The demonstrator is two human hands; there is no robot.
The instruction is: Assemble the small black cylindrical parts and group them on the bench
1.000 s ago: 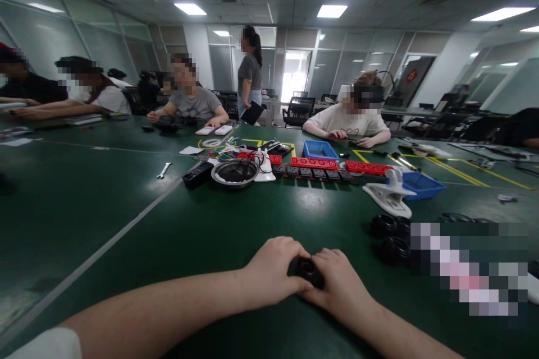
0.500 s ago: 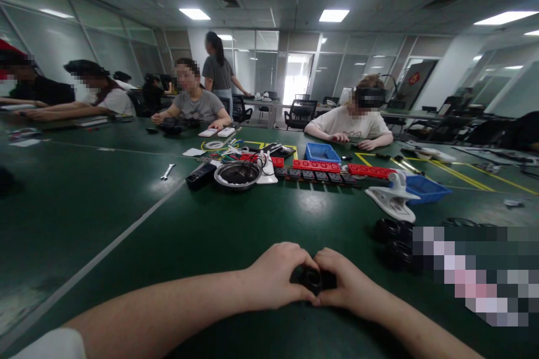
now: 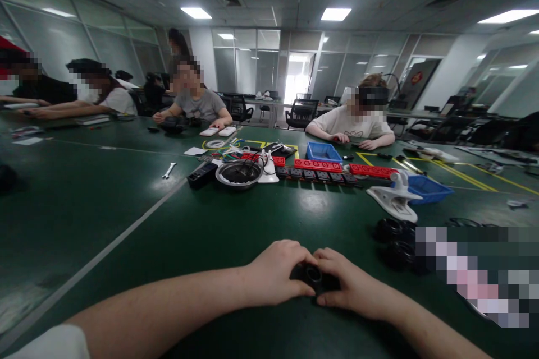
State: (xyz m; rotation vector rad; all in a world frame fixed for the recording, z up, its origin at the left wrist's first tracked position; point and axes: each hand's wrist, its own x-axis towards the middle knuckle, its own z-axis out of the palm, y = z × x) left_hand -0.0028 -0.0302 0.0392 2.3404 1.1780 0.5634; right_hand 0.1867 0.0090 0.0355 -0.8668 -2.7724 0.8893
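Gripping a small black ring-shaped part point(image 3: 314, 276) from both sides, low in the head view. Left hand point(image 3: 273, 272) curled round its left side, fingers bent over the top, thumb tip pressed against it. Right hand point(image 3: 351, 286) curled the same way on the right side, fingertips meeting those of the left above the part, so both are closed on it. Part sits between the two hands, just above or on the green table point(image 3: 202, 230); cannot tell whether it touches the surface. Only its dark rim and round opening showing between the fingers.

Just to the right of the right hand, a few more black round parts point(image 3: 393, 241) lying close together on the table, beside a blurred-out patch. Beyond those, a white clip point(image 3: 393, 202) and a blue tray point(image 3: 425, 188). Straight ahead of the hands, well apart, a row of red and black blocks point(image 3: 324, 169), a second blue tray point(image 3: 322, 151), and a metal bowl point(image 3: 238, 173) with dark wires in it. Left of the bowl, a black box point(image 3: 202, 174), then a small wrench point(image 3: 169, 169) further left, far from the left hand. Across the table, several other people seated, their hands resting on their own work.
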